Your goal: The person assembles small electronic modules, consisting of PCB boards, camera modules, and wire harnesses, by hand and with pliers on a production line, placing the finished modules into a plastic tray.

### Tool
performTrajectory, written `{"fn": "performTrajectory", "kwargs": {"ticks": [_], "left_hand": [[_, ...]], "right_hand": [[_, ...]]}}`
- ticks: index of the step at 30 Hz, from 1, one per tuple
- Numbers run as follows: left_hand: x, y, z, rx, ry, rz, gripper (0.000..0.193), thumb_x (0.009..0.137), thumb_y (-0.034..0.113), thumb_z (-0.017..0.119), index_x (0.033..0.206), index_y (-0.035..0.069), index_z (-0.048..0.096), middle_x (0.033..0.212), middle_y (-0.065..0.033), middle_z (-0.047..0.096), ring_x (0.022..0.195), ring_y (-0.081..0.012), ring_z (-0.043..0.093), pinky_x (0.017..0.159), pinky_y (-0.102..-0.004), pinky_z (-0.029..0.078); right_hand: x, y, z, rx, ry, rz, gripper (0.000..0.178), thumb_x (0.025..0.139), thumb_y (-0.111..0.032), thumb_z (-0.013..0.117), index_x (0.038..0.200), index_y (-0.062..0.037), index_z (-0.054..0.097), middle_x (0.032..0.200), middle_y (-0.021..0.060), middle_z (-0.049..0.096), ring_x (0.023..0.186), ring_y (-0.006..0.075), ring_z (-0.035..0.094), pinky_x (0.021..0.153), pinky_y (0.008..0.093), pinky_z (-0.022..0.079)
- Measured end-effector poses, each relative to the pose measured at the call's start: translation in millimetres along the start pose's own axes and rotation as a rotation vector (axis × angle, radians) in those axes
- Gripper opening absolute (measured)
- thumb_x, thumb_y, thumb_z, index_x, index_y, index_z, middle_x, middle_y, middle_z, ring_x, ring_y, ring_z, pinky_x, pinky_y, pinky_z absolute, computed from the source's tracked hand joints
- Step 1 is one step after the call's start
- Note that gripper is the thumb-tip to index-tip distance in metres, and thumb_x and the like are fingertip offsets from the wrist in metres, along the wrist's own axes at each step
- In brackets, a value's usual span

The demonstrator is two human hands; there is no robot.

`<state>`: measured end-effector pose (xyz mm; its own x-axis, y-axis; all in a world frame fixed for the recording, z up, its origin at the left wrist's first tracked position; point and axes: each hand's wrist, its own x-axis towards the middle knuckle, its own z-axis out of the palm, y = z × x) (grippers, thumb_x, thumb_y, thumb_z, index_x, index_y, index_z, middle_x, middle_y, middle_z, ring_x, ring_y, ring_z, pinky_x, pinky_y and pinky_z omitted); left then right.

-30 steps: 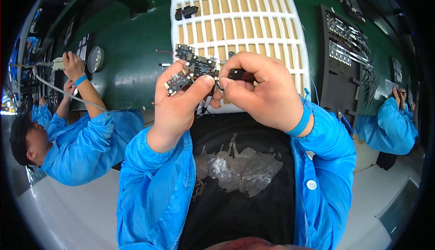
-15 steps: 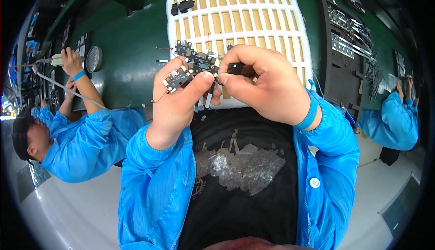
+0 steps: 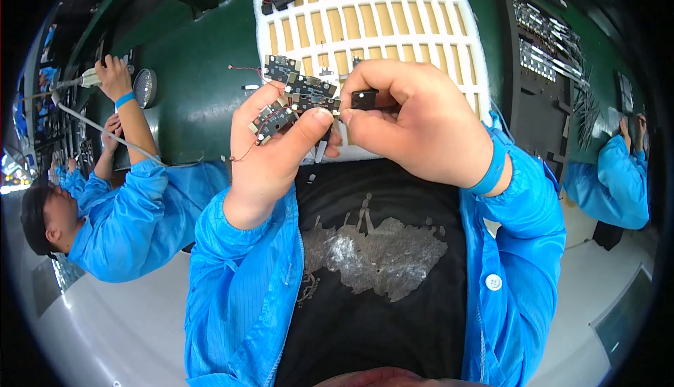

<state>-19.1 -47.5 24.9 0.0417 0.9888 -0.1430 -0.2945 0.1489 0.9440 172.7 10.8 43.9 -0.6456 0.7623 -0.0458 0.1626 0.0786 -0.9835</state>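
Observation:
A bunch of small black circuit boards (image 3: 312, 94) with thin dark-red wires is gripped in my left hand (image 3: 270, 145), the thumb pressing on the lowest board. My right hand (image 3: 421, 124), with a blue wrist strap, meets it at the bunch's right end. Its thumb and forefinger pinch close to the board edge; what lies between the tips is too small to make out. A small black block-shaped part (image 3: 363, 99) sits within the curl of the right fingers. Below the left thumb a narrow black-and-white strip (image 3: 323, 147) hangs down.
A white foam tray (image 3: 262, 43) with tan-bottomed slots lies beyond my hands. Black parts (image 3: 279, 1) rest in its far left corner. On the right stands a dark tray (image 3: 537, 117) of boards and strips. Co-workers in blue (image 3: 133, 225) sit at both sides; a round-headed device (image 3: 144, 89) is left.
My right hand has shifted slightly right and up, its fingertips still at the boards. The black block shows more fully. My left hand keeps its hold on the boards.

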Motion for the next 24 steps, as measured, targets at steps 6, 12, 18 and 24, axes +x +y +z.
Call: {"fn": "performTrajectory", "kwargs": {"ticks": [6,12,18,24], "left_hand": [[0,-4,-2,0.017,0.019,0.029,0.015,0.091,-0.003,0.061,0.105,-0.005,0.058,0.083,-0.0115,0.067,0.069,-0.0158,0.064,0.062,-0.0280,0.054],[-2,-8,0,0.035,0.047,0.096,0.017,0.091,-0.003,0.060,0.107,-0.007,0.056,0.085,-0.0129,0.067,0.070,-0.0169,0.065,0.062,-0.0285,0.054],[-2,-12,2,0.021,0.061,0.218,0.020,0.091,-0.002,0.061,0.109,-0.006,0.055,0.089,-0.0127,0.067,0.072,-0.0172,0.065,0.065,-0.0289,0.055],[-4,-17,-4,0.066,0.056,0.210,0.025,0.091,0.006,0.067,0.113,-0.002,0.056,0.099,-0.0084,0.066,0.088,-0.0141,0.063,0.080,-0.0267,0.050]], "right_hand": [[4,14,11,0.089,0.099,-0.098,0.011,0.080,-0.009,0.068,0.082,0.0002,0.062,0.066,0.0121,0.067,0.059,0.0212,0.066,0.053,0.0308,0.049],[4,23,20,0.137,0.152,-0.104,0.009,0.080,-0.008,0.066,0.083,-0.0008,0.062,0.062,0.0113,0.062,0.056,0.0224,0.063,0.051,0.0322,0.047],[5,26,22,0.186,0.174,-0.127,0.009,0.080,-0.008,0.066,0.083,-0.0014,0.061,0.061,0.0135,0.058,0.055,0.0249,0.062,0.050,0.0336,0.046],[4,30,26,0.178,0.231,-0.210,0.012,0.079,-0.010,0.067,0.084,-0.0011,0.061,0.066,0.0152,0.059,0.057,0.0330,0.060,0.052,0.0371,0.047]]}}
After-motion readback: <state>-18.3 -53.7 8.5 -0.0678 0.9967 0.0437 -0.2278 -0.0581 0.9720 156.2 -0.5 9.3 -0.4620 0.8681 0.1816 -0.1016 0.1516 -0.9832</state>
